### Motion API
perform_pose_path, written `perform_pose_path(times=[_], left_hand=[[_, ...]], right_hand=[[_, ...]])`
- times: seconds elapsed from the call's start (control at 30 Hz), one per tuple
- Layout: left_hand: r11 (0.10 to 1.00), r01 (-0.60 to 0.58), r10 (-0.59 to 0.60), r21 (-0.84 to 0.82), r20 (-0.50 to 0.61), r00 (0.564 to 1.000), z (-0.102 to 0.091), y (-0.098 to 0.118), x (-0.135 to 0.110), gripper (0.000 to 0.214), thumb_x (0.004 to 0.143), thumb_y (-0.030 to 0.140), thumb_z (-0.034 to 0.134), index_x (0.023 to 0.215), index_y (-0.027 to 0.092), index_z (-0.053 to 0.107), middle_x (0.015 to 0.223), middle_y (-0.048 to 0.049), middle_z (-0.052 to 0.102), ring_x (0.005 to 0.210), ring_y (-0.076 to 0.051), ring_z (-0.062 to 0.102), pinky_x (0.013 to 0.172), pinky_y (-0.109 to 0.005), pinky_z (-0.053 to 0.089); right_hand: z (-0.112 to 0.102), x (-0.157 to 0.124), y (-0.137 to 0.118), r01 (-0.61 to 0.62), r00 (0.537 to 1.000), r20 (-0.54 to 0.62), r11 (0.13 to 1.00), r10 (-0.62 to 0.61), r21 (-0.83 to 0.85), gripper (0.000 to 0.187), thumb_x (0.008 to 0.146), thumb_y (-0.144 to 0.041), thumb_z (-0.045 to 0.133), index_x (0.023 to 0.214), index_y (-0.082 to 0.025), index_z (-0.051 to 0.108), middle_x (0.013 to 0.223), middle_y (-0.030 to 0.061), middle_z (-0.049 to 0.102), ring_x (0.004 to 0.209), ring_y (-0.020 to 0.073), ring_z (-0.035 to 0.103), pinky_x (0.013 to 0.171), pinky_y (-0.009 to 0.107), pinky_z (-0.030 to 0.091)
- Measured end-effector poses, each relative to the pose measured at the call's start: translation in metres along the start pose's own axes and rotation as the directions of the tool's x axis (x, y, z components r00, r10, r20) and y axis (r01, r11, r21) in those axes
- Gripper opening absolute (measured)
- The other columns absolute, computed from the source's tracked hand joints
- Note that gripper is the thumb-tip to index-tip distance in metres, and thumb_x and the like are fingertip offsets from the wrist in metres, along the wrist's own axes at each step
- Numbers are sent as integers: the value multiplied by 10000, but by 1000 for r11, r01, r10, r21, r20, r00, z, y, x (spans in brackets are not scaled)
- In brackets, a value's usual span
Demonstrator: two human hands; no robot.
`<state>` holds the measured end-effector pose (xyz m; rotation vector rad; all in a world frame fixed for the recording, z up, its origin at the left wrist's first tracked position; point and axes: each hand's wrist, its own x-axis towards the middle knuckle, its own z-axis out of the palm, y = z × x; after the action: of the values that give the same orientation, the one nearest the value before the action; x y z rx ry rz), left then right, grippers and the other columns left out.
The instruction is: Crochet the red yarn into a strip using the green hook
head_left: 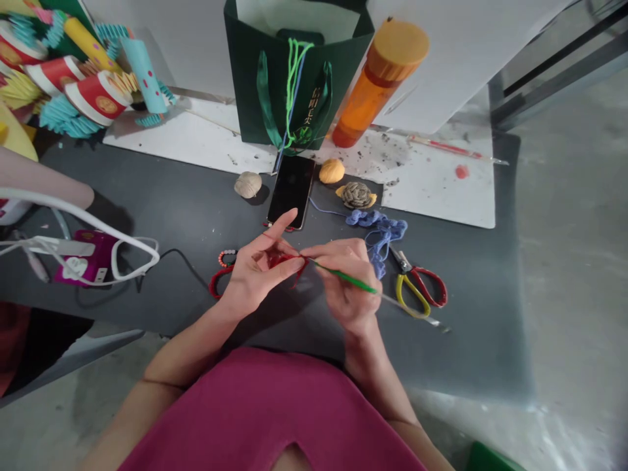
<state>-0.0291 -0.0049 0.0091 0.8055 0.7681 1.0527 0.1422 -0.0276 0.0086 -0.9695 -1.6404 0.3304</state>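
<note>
My left hand (pixel 255 268) pinches a small piece of red yarn work (pixel 284 260) between thumb and fingers, index finger stretched out toward the black phone (pixel 291 190). My right hand (pixel 346 278) is closed on a green-handled crochet hook (pixel 353 280) whose tip meets the red yarn; its metal end sticks out to the right. Both hands hover over the dark grey table (pixel 171 216). A red cord with beads (pixel 223 268) lies just left of my left hand.
Red and yellow scissors (pixel 417 288) and blue yarn (pixel 380 232) lie right of my hands. Behind stand a green gift bag (pixel 294 72), an orange bottle (pixel 380 82), small yarn balls (pixel 248 184) and a knitted turtle (pixel 356 195). Paper cup crafts (pixel 73 72) and white cables (pixel 73 242) sit at left.
</note>
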Motion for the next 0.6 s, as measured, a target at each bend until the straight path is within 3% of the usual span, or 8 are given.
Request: perform_pose_path(times=[0.1,0.2,0.3,0.47,0.53,0.6], left_hand=[[987,84,-88,-139,-21,996,2,3,1,639,733,258,968,1339,320,775,771,51,693,711,-72,600,716,-178,530],[916,262,-256,-303,59,965,4,8,1,576,730,231,965,1279,288,800,748,72,660,685,-47,592,742,-161,533],[859,358,-338,-367,119,934,5,10,1,572,708,217,980,1252,259,808,710,85,629,655,-39,583,741,-160,538],[865,340,-323,-369,108,940,3,9,3,589,697,197,989,1251,292,815,714,85,644,662,-36,608,722,-159,541],[870,331,-314,-365,107,943,2,9,3,549,694,199,988,1211,296,832,723,77,655,670,-43,623,718,-168,549],[882,314,-293,-351,113,949,2,9,3,504,693,221,989,1172,290,848,742,65,665,688,-63,646,726,-194,567]], right_hand=[[2,-4,-1,59,998,6,995,-59,-84,288,973,-172,711,1187,-364,735,1078,2,875,904,215,803,753,407,578],[8,-8,-4,58,997,-41,998,-59,-24,325,958,-150,724,1210,-353,753,1137,22,872,937,218,814,752,404,594],[15,-11,-7,-62,986,-147,987,83,148,258,977,-181,714,1180,-339,732,1059,14,879,881,225,827,717,402,612],[18,-17,-5,-291,879,-310,922,363,255,54,1000,-327,710,1044,-309,685,863,-7,820,597,171,739,555,339,569],[16,-17,0,-352,848,-276,870,452,344,60,1013,-361,690,1030,-311,663,832,-14,789,582,169,735,562,340,588],[14,-15,3,-406,837,-160,789,524,461,92,1032,-407,650,1025,-317,630,774,-24,767,643,199,773,654,378,643]])
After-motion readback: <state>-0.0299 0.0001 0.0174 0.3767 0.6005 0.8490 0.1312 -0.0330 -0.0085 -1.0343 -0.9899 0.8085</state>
